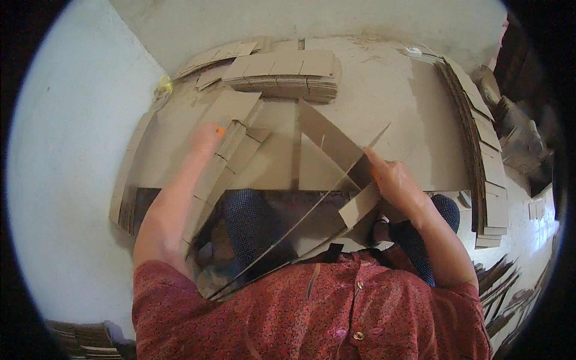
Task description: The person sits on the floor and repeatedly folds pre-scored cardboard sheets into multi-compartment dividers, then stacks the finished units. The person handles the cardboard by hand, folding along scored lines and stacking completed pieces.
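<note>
My right hand (396,180) grips crossed, slotted cardboard strips (329,133), thumb and fingers closed on them above my right knee. One long strip slants down from there toward my shirt, and a short flap (359,206) hangs beneath the hand. On the left, my left hand (206,138) is curled, slightly blurred, at the edge of a long row of slotted cardboard strips (231,137) that leans over the table's front edge. Something orange (221,132) shows at its fingertips. Its fingers appear closed on a strip there, though their tips are partly hidden.
Stacked cardboard strips (282,69) lie at the back of the table (384,78). Another long stack (480,141) runs along the right edge, and one more (129,174) along the left. A small white box with a cord (413,52) sits at the back right. My knees are under the front edge.
</note>
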{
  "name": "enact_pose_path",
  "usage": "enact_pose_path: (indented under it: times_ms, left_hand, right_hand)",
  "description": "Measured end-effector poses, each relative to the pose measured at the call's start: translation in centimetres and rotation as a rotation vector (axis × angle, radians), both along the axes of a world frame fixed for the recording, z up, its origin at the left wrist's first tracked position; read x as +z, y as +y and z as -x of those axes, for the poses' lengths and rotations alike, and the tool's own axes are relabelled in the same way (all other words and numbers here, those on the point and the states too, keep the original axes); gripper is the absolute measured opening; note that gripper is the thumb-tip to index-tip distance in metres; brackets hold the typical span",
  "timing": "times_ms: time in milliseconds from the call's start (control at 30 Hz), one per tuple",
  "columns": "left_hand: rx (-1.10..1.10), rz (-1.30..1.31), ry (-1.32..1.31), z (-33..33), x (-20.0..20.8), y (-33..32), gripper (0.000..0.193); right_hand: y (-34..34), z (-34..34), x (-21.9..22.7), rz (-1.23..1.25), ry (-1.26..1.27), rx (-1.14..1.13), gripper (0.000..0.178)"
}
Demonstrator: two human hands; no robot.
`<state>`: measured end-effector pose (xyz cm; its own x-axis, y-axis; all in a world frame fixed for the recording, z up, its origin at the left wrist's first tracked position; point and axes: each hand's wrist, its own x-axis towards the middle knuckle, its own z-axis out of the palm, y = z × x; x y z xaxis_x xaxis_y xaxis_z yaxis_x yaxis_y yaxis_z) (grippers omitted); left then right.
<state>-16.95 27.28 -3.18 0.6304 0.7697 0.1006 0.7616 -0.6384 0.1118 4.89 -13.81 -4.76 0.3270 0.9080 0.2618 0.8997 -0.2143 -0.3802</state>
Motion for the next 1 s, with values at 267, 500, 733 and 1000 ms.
enact_pose_path:
  times_ms: [267,500,733,1000]
  left_hand:
    - [-0.383,0.317,-0.056,-6.6,2.7,-11.4,0.027]
    - [-0.326,0.372,-0.139,-8.5,1.2,-15.7,0.029]
    - [-0.347,0.785,-0.168,-9.2,2.6,-16.4,0.030]
    - [-0.476,0.824,-0.392,-10.7,1.5,-16.4,0.027]
  right_hand:
    - [-1.7,1.4,2.1,-0.213,-0.015,0.033,0.060]
    - [-3.1,1.5,3.0,-0.268,-0.006,0.000,0.063]
    - [-2.9,0.6,2.5,-0.114,0.041,-0.002,0.056]
    - [-2.2,-1.6,1.1,-0.030,0.080,-0.050,0.053]
